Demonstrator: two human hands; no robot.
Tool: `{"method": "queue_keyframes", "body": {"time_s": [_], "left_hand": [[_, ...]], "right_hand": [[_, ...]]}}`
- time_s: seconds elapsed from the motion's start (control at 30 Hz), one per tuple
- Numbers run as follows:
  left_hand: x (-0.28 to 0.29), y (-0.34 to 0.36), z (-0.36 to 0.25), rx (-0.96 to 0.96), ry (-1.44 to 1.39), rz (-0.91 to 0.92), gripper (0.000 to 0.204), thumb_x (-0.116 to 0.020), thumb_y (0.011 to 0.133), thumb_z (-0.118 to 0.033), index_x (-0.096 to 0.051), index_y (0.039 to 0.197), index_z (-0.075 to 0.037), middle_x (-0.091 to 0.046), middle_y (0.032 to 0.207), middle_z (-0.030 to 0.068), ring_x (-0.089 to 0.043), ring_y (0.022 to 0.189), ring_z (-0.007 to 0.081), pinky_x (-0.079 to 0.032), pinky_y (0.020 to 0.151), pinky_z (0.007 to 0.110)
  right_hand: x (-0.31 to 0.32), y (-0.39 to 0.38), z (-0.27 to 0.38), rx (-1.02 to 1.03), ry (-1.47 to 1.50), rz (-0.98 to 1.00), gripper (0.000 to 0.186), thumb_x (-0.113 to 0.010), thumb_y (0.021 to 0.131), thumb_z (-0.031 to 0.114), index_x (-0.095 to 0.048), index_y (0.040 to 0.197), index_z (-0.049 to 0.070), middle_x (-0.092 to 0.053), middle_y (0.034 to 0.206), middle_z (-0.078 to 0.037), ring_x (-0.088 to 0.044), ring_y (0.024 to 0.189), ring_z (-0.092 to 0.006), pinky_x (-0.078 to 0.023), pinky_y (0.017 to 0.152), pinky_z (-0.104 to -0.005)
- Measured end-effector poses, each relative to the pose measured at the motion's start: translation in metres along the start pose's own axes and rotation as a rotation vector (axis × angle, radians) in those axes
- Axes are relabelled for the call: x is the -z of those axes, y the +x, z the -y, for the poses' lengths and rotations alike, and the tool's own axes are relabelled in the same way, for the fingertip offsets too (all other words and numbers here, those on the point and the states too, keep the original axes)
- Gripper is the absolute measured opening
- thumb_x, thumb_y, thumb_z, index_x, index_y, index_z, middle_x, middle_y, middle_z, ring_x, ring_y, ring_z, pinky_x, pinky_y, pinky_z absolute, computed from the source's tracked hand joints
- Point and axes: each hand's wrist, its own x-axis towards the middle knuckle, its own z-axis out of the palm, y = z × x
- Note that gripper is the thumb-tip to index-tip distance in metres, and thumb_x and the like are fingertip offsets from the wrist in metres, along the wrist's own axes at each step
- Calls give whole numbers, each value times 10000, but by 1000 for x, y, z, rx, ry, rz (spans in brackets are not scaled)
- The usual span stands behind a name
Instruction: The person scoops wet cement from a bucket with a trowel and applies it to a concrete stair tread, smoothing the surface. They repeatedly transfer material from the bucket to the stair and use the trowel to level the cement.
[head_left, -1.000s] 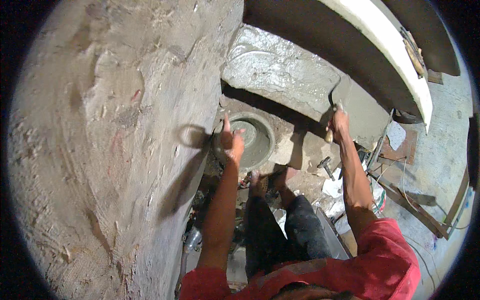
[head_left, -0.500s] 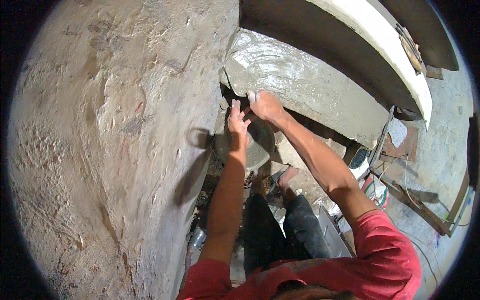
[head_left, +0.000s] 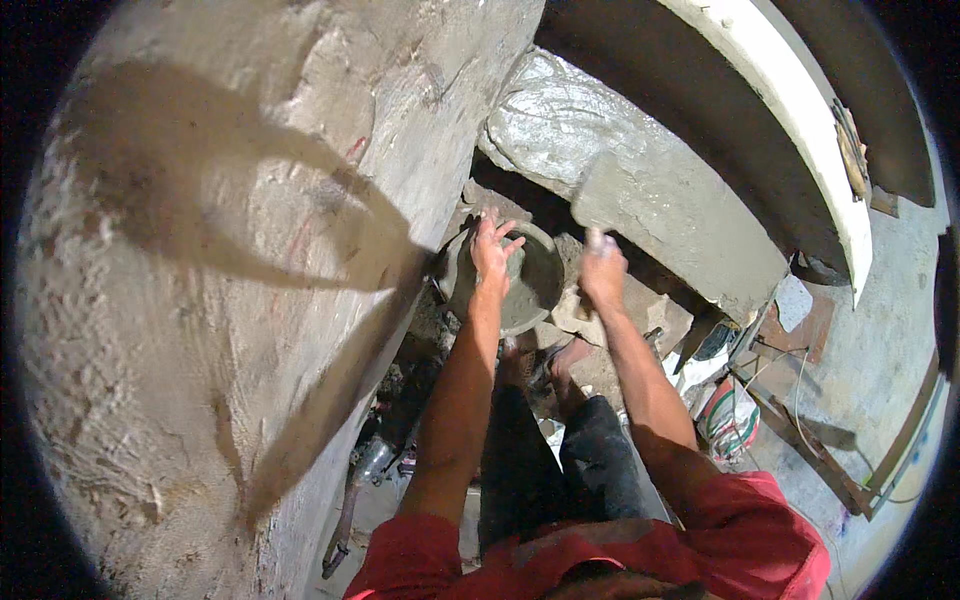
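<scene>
My right hand (head_left: 604, 275) is closed around the handle of a trowel (head_left: 598, 195). Its grey, mortar-smeared blade lies over the near edge of a wet cement-covered slab (head_left: 690, 195); whether it presses on the surface I cannot tell. To the left, my left hand (head_left: 490, 255) has its fingers spread and holds nothing. It is above the left part of a round basin (head_left: 545, 285) with grey wet mortar inside, partly hidden by the hand and forearm.
A rough plastered wall (head_left: 230, 330) rises close on the left. Beyond the slab stands a curved white-edged panel (head_left: 800, 90) with thin tools (head_left: 850, 150) on it. Broken stones (head_left: 655, 315) lie below the slab. A striped sack (head_left: 728, 418) and a wooden frame (head_left: 820, 455) are at right.
My right hand has moved right and nearer, away from the slab's left corner, and the trowel blade now shows. My left hand stays by the basin. The view has shifted slightly.
</scene>
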Motion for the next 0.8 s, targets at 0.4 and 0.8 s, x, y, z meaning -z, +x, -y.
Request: {"method": "queue_keyframes", "body": {"time_s": [0.4,0.8], "left_hand": [[64,-16,11,-125,9,-49,700,-497,1020,-515,-350,1567,-104,-443,1579,116,-571,1237,307,-507,955,483],[83,-9,27,-145,-75,-3,669,-456,1033,-552,-406,1545,-124,-467,1548,89,-559,1231,273,-453,1024,499]], "right_hand": [[-61,33,133,165,-9,65,425,-468,1031,307,-600,1044,-96,-656,993,-334,-672,949,-517,-536,855,-579],[-67,7,170,-24,368,61,480,-504,1029,398,-530,1100,-77,-653,913,-392,-647,923,-561,-502,801,-614]]}}
